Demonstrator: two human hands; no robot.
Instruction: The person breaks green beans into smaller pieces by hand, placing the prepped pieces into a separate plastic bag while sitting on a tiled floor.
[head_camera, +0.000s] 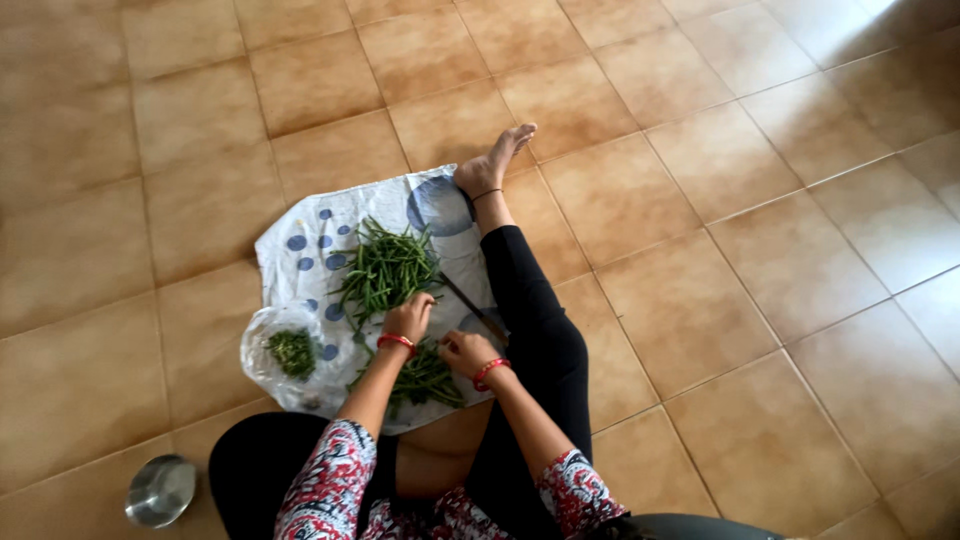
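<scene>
I sit on a tiled floor with a white, blue-dotted cloth (300, 235) spread in front of me. A pile of long green beans (385, 268) lies on it. My left hand (408, 318) rests at the near edge of that pile, fingers curled on some beans. My right hand (467, 353) is just to its right, closed around the handle of a thin dark knife (470, 305) that points away from me. More green beans (425, 380) lie under my forearms. Both wrists carry red bangles.
A clear plastic bag (285, 352) with cut green pieces lies at the cloth's left edge. A small steel bowl (158, 490) stands on the floor at the bottom left. My right leg in black stretches out along the cloth, bare foot (492, 163) at its far corner.
</scene>
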